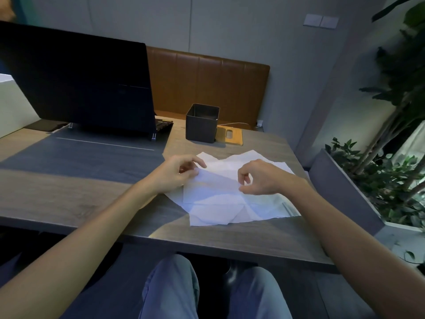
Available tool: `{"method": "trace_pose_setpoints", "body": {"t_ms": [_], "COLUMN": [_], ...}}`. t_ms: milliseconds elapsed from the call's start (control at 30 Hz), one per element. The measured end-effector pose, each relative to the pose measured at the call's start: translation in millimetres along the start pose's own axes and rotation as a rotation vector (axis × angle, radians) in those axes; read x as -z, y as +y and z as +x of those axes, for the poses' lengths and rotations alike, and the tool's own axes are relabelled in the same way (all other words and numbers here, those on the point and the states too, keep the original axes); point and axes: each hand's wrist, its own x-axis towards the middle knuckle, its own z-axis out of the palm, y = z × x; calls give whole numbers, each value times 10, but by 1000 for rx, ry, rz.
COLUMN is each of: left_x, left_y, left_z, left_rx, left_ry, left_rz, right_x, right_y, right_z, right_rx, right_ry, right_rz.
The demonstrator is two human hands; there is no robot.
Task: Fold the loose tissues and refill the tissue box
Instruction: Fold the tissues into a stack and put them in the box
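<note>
Tissues (220, 199) spread on table (92, 199), box (201, 130) behind them. I see L hand (181, 173) & R hand (259, 178) each pinching top sheet.

On the wood tabletop (69, 192) I see tissues (218, 203) spread at front right, an open dark box (201, 127) behind them, a tan lid (230, 135) just beside it, and a laptop (80, 84) on a grey mat (92, 155).

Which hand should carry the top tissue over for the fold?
Probably left: the left hand pinches the top tissue at its free left edge, while the right hand seems to pinch mid-sheet, suited to anchoring the crease.
</note>
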Motion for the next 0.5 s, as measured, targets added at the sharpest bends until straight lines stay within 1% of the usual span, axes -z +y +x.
{"method": "trace_pose_setpoints", "body": {"t_ms": [200, 367, 433, 500], "left_x": [-26, -3, 17, 27], "left_y": [13, 17, 19, 51], "left_z": [-149, -207, -225, -244], "left_rx": [-37, -7, -12, 7], "left_ry": [-106, -192, -220, -233], "left_rz": [121, 199, 196, 136], "right_x": [-17, -59, -48, -36], "right_y": [-48, -69, -53, -26], "right_z": [-113, -189, -221, -235], "right_rx": [25, 46, 28, -9], "right_ry": [-42, -74, -81, -49], "right_rz": [38, 75, 114, 194]}}
